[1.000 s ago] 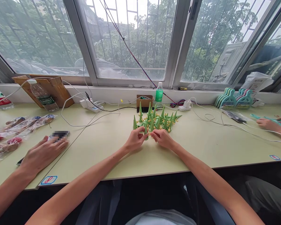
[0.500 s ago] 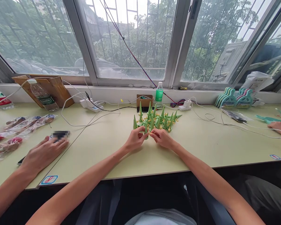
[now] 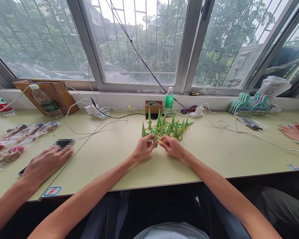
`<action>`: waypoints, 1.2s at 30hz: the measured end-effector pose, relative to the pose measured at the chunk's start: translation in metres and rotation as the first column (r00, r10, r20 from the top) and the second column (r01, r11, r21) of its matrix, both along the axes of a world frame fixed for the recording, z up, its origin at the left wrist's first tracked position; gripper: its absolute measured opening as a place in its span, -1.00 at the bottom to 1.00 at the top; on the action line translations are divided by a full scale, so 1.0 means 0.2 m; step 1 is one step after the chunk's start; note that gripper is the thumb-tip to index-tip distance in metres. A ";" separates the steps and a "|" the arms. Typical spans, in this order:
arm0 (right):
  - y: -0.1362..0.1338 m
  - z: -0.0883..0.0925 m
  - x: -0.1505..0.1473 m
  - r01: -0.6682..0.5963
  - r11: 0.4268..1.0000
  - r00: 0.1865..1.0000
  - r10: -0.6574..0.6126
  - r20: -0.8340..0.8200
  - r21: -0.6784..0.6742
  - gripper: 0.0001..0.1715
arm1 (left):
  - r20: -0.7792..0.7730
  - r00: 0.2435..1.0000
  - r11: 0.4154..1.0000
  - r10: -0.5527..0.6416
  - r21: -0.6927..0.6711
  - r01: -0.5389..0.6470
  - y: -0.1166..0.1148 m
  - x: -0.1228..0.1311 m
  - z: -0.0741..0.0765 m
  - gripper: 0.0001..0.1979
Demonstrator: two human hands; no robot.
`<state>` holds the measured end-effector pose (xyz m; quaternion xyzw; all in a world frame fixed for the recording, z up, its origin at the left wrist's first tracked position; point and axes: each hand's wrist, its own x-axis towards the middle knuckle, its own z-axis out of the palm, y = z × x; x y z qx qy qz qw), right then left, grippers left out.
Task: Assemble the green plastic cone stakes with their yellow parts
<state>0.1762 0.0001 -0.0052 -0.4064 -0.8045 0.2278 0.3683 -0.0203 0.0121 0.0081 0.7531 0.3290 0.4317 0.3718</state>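
Note:
Several green cone-shaped pieces with small yellow parts [image 3: 173,121] stand and lie in a cluster at the middle of the table. At its near edge, my left hand [image 3: 145,147] is closed around one upright green cone [image 3: 154,136]. My right hand [image 3: 173,146] is beside it, thumb and fingertips pinched on a small yellow piece [image 3: 160,142] close to the cone's side. Whether the yellow piece is joined to the cone is too small to tell.
Behind the cluster are a small cardboard box [image 3: 153,108] and a green-labelled bottle [image 3: 169,98]. White cables [image 3: 221,124] run along the table [image 3: 129,169]. Another person's hand [image 3: 48,162] rests on a phone at left; a co-worker's hands [image 3: 294,132] are at far right. Green hangers [image 3: 239,105] stand near the window.
My hands stay almost in place, with the right fingertips shifted slightly at the yellow piece. The co-worker's hands at far right have moved further into view.

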 end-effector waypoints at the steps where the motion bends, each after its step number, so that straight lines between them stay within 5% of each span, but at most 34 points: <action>1: 0.00 0.00 0.00 0.003 1.000 1.000 -0.003 0.008 0.003 -0.71 | -0.005 1.000 1.000 -0.003 0.003 0.003 0.00 0.00 0.00 -0.75; 8: 0.02 0.00 0.00 0.039 0.998 0.998 -0.042 0.049 0.055 -0.55 | -0.036 0.999 1.000 -0.021 0.017 0.022 0.00 0.00 -0.01 -0.77; 14: 0.00 0.00 0.00 0.021 0.999 1.000 -0.021 0.015 0.024 -0.70 | -0.015 1.000 1.000 0.007 0.013 -0.007 0.00 0.00 -0.01 -0.77; 27: 0.03 -0.02 0.01 0.038 0.997 0.997 -0.043 0.063 0.070 -0.59 | -0.085 0.996 0.999 0.004 0.048 0.000 0.01 -0.01 -0.02 -0.83; 36: 0.02 -0.02 0.00 0.035 0.998 0.999 -0.037 0.032 0.058 -0.72 | -0.077 0.997 0.999 0.004 0.048 0.000 0.01 -0.01 -0.02 -0.82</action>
